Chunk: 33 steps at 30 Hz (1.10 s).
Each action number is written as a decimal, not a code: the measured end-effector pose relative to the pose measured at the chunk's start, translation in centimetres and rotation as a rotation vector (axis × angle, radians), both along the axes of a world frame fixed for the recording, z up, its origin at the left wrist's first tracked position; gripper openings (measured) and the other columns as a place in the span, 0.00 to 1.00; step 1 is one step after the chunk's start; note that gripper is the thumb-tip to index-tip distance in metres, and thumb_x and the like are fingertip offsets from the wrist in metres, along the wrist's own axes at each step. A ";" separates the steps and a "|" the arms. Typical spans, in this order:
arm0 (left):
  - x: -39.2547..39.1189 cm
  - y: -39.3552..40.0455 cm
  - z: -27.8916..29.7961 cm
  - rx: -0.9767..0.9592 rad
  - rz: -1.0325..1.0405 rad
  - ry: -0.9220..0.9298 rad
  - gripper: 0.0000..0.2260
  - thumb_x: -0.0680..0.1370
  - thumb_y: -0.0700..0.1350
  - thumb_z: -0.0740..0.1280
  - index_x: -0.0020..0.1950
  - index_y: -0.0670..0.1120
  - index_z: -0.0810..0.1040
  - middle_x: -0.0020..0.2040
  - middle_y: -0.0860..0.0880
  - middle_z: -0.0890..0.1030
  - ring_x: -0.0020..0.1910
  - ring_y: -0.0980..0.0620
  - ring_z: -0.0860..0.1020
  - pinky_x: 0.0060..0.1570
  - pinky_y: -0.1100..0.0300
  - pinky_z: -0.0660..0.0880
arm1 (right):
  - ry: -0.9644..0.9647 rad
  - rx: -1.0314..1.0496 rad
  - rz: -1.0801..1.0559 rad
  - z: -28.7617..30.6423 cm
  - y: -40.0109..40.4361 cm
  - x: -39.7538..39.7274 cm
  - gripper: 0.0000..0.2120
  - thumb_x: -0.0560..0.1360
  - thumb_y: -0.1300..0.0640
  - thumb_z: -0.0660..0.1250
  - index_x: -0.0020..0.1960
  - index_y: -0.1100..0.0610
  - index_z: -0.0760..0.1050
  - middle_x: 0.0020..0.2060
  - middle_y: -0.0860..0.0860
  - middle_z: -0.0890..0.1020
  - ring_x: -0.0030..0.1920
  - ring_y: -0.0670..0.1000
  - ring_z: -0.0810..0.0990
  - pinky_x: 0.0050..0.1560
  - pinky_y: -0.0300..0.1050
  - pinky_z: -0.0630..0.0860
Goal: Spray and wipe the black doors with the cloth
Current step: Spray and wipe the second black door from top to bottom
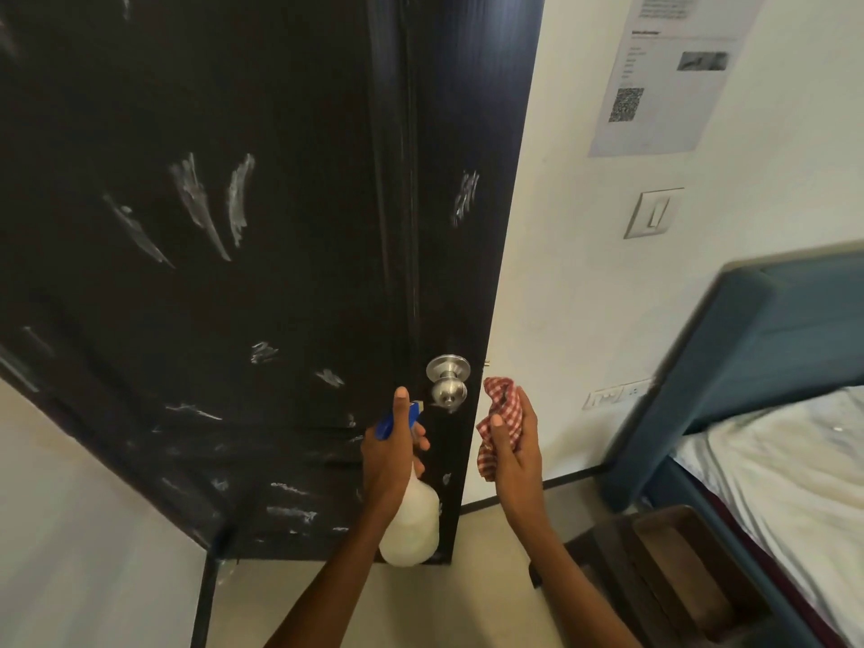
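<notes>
I see the left hand point(390, 449) gripping the spray bottle point(411, 526) before the black door point(234, 273), below the knob point(448, 381). The right hand point(512, 449) holds the checked cloth point(502, 404) bunched, just beside the door's edge.

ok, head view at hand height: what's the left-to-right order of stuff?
Black door with white smears → left hand gripping the white spray bottle with blue trigger head → round silver metal door knob → right hand holding the red-and-white checked cloth → white wall sockets → teal upholstered bed frame.
</notes>
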<state>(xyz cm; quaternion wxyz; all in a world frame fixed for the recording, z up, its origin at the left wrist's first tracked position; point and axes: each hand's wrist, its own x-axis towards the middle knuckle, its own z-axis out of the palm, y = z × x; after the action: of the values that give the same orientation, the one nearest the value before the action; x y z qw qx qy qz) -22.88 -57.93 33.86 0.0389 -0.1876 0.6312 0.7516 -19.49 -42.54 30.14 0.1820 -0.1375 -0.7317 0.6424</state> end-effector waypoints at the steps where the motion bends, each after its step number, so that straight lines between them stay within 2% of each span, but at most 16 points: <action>1: 0.0 -0.3 -0.2 0.005 0.001 0.002 0.23 0.78 0.62 0.64 0.45 0.41 0.80 0.32 0.47 0.80 0.25 0.55 0.78 0.23 0.64 0.73 | 0.024 0.038 0.013 0.0 -0.3 -0.5 0.28 0.76 0.30 0.60 0.74 0.27 0.56 0.76 0.38 0.67 0.73 0.51 0.71 0.71 0.58 0.73; 4: 0.4 -1.0 -0.6 -0.025 0.015 -0.001 0.23 0.78 0.61 0.64 0.46 0.41 0.80 0.35 0.46 0.81 0.28 0.53 0.79 0.26 0.61 0.75 | 0.098 0.206 0.103 0.6 -1.5 -2.5 0.28 0.79 0.34 0.61 0.75 0.29 0.54 0.73 0.29 0.64 0.74 0.45 0.69 0.74 0.49 0.69; 6: 0.7 -1.6 -0.7 -0.058 0.031 -0.007 0.26 0.75 0.64 0.63 0.47 0.40 0.81 0.35 0.45 0.81 0.29 0.52 0.79 0.27 0.61 0.75 | 0.159 0.428 0.157 -0.4 -2.0 -4.7 0.26 0.82 0.40 0.61 0.78 0.37 0.58 0.76 0.38 0.65 0.75 0.47 0.67 0.75 0.53 0.68; 9: 1.0 -2.6 -0.9 -0.095 0.066 -0.016 0.29 0.75 0.65 0.62 0.49 0.38 0.81 0.35 0.45 0.81 0.27 0.52 0.77 0.25 0.63 0.73 | 0.153 0.970 0.092 -2.1 -2.1 -7.7 0.25 0.82 0.42 0.60 0.77 0.48 0.66 0.77 0.53 0.68 0.77 0.59 0.65 0.76 0.66 0.62; 12: 1.4 -3.1 -1.1 -0.098 0.094 0.006 0.31 0.73 0.67 0.62 0.49 0.38 0.81 0.35 0.45 0.80 0.26 0.52 0.75 0.25 0.62 0.72 | 0.181 1.284 0.081 -1.4 -1.5 -8.3 0.26 0.80 0.40 0.61 0.76 0.46 0.68 0.74 0.55 0.71 0.74 0.62 0.68 0.78 0.68 0.50; 15: 1.3 -3.0 -1.2 -0.087 0.092 -0.015 0.31 0.74 0.66 0.62 0.49 0.37 0.81 0.35 0.45 0.81 0.27 0.51 0.76 0.27 0.61 0.72 | 0.223 1.386 0.148 -0.7 -0.5 -8.4 0.27 0.80 0.39 0.58 0.77 0.45 0.66 0.74 0.55 0.70 0.74 0.61 0.68 0.76 0.67 0.54; 18: 1.0 -2.9 -1.0 -0.077 0.069 -0.030 0.30 0.74 0.66 0.62 0.48 0.38 0.80 0.35 0.44 0.81 0.27 0.50 0.76 0.27 0.61 0.72 | 0.125 1.222 0.185 -1.0 0.2 -8.0 0.28 0.81 0.38 0.53 0.78 0.47 0.62 0.75 0.54 0.68 0.73 0.59 0.69 0.73 0.61 0.64; 20: 0.8 -2.7 -1.1 -0.056 0.059 -0.031 0.30 0.72 0.67 0.62 0.47 0.39 0.80 0.35 0.44 0.81 0.26 0.51 0.76 0.25 0.62 0.73 | 0.041 0.938 0.210 -1.7 0.3 -7.6 0.32 0.81 0.33 0.49 0.79 0.48 0.60 0.75 0.52 0.68 0.71 0.55 0.71 0.71 0.52 0.68; 22: 0.3 -2.8 -1.0 -0.018 0.043 -0.046 0.28 0.71 0.65 0.63 0.45 0.39 0.80 0.35 0.44 0.81 0.24 0.51 0.77 0.23 0.62 0.74 | -0.031 0.545 0.243 -2.3 -0.3 -7.0 0.37 0.78 0.27 0.47 0.79 0.47 0.58 0.74 0.49 0.69 0.70 0.50 0.72 0.71 0.47 0.68; 23: 0.0 -2.9 -1.0 -0.019 0.036 -0.054 0.27 0.71 0.65 0.64 0.44 0.39 0.79 0.34 0.44 0.81 0.24 0.51 0.77 0.23 0.61 0.75 | -0.060 0.343 0.258 -2.3 -0.7 -6.8 0.34 0.79 0.28 0.49 0.78 0.45 0.58 0.73 0.46 0.69 0.69 0.48 0.72 0.72 0.47 0.68; 25: -0.4 -2.9 -1.0 -0.008 0.025 -0.065 0.26 0.71 0.65 0.64 0.42 0.41 0.79 0.31 0.47 0.81 0.24 0.51 0.78 0.26 0.60 0.75 | -0.100 -0.033 0.234 -1.9 -1.7 -6.4 0.23 0.83 0.38 0.54 0.76 0.44 0.59 0.72 0.46 0.71 0.68 0.48 0.74 0.71 0.48 0.71; 27: -0.6 -3.0 -1.0 0.015 0.036 -0.069 0.24 0.72 0.65 0.65 0.41 0.42 0.79 0.29 0.49 0.81 0.25 0.51 0.79 0.29 0.59 0.76 | -0.135 -0.355 0.114 -1.1 -2.8 -6.4 0.19 0.86 0.47 0.54 0.75 0.49 0.63 0.68 0.51 0.75 0.62 0.49 0.78 0.61 0.43 0.77; 28: -0.7 -3.1 -1.0 -0.007 0.052 -0.066 0.23 0.74 0.64 0.65 0.41 0.43 0.79 0.29 0.49 0.81 0.25 0.51 0.79 0.29 0.58 0.75 | -0.151 -0.450 0.050 -0.7 -3.6 -6.5 0.19 0.87 0.48 0.53 0.75 0.51 0.63 0.66 0.51 0.76 0.58 0.47 0.79 0.55 0.39 0.76; 29: -0.9 -3.2 -0.9 -0.043 0.065 -0.063 0.23 0.76 0.63 0.64 0.42 0.43 0.79 0.30 0.49 0.82 0.25 0.51 0.79 0.28 0.58 0.75 | -0.153 -0.489 -0.005 -0.3 -4.3 -6.7 0.19 0.87 0.49 0.53 0.76 0.52 0.62 0.65 0.50 0.75 0.57 0.46 0.78 0.54 0.37 0.75; 31: -1.3 -3.7 -0.7 -0.070 0.057 -0.070 0.23 0.78 0.62 0.62 0.43 0.42 0.80 0.31 0.49 0.82 0.25 0.52 0.79 0.27 0.59 0.76 | -0.133 -0.450 -0.075 0.2 -5.5 -7.3 0.20 0.86 0.48 0.55 0.76 0.51 0.62 0.66 0.49 0.74 0.61 0.49 0.78 0.60 0.40 0.73; 33: -1.5 -3.9 -0.5 -0.037 0.032 -0.044 0.24 0.77 0.62 0.61 0.44 0.41 0.80 0.30 0.49 0.82 0.25 0.52 0.80 0.26 0.59 0.76 | -0.079 -0.158 -0.116 -0.1 -5.6 -7.8 0.20 0.84 0.48 0.60 0.74 0.52 0.67 0.67 0.50 0.75 0.65 0.52 0.76 0.65 0.43 0.71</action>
<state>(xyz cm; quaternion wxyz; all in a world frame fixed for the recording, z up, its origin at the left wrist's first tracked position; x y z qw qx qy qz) -24.38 -61.81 33.33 0.0371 -0.2148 0.6410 0.7360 -27.34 -48.10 29.99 0.1782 -0.2188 -0.6762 0.6805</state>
